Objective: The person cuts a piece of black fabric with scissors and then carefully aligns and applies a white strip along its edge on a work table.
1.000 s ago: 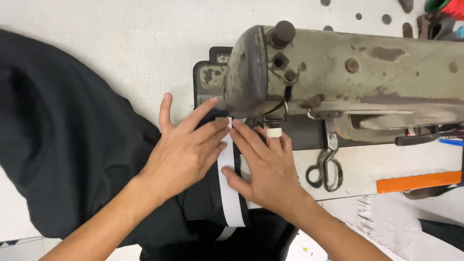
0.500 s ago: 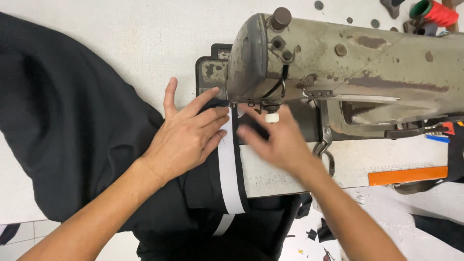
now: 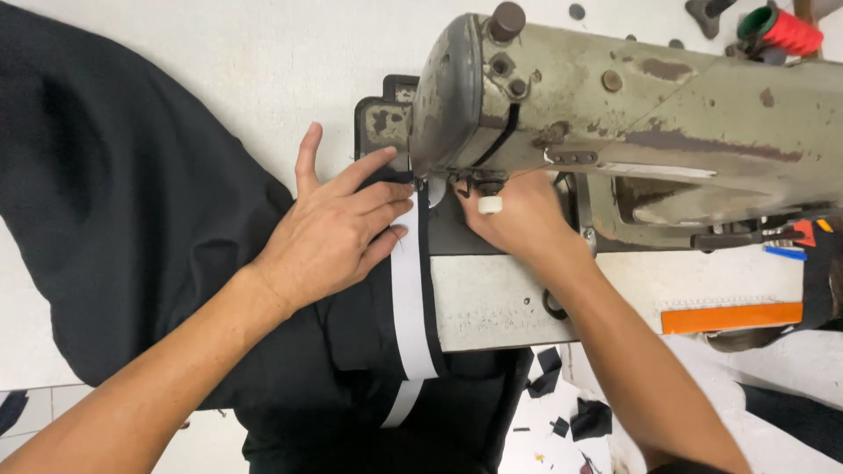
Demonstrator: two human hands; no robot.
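Note:
My left hand (image 3: 338, 228) lies flat with fingers spread on black fabric (image 3: 132, 219), pressing it beside a white strip (image 3: 411, 307) that runs toward the needle of an old grey-green sewing machine (image 3: 615, 114). My right hand (image 3: 518, 219) reaches under the machine head just right of the needle area, fingers hidden beneath it, a white band on one finger. Whether it grips anything there I cannot tell.
An orange ruler (image 3: 729, 316) lies at the right on the white table (image 3: 219, 70). A red and green thread spool (image 3: 781, 31) stands behind the machine. Black fabric scraps (image 3: 562, 404) lie on the floor below the table edge.
My right hand has moved from the white strip rightward and up, under the machine head. My left hand stays pressing the fabric. The scissors seen earlier are now hidden.

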